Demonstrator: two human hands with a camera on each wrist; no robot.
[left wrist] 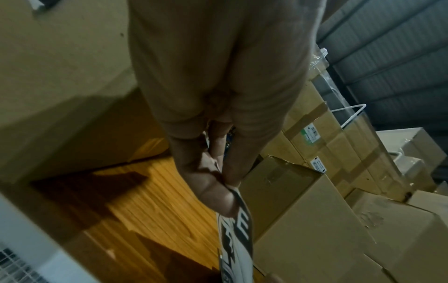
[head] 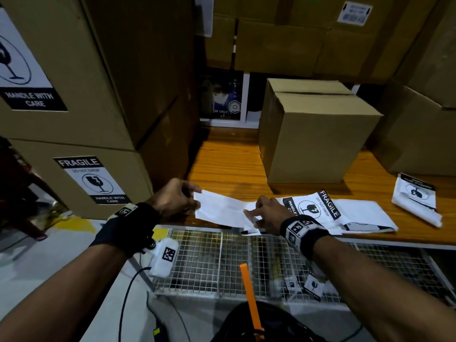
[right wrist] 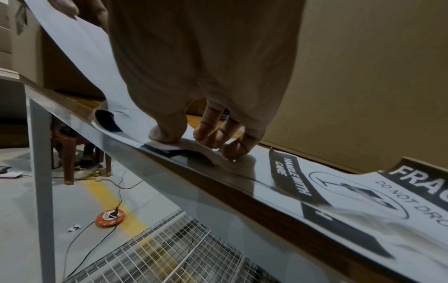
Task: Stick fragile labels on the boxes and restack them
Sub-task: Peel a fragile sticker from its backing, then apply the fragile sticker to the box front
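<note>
- Head view: the left hand (head: 176, 197) pinches the far left end of a long white paper sheet with its blank side up (head: 220, 209); thumb and fingers are closed on its edge
- The right hand (head: 267, 214) is at the other end of the sheet, with bent fingers pinching or pressing the paper where it meets the brown wooden table top (head: 222, 164)
- The sheet's long side runs left to right, from one hand to the other, and it is lifted at the left end
- Just right of the right fingers lies a flat black and white fragile label (head: 312, 207) with its print up
- A plain brown cardboard box with no label (head: 318, 134) stands behind the right hand; I think it is the next box to get a label, and the right hand is nearer to it
- Left wrist view: the left thumb and fingers (left wrist: 218, 197) squeeze the paper's end, and black print shows on the underside of the sheet (left wrist: 236, 239), so it looks like a label
- Right wrist view: the right thumb (right wrist: 167, 132) and bent fingers press down on a curled bit of paper (right wrist: 194, 148) at the table edge
- I think the backing is being peeled off here, but I cannot tell for sure
</note>
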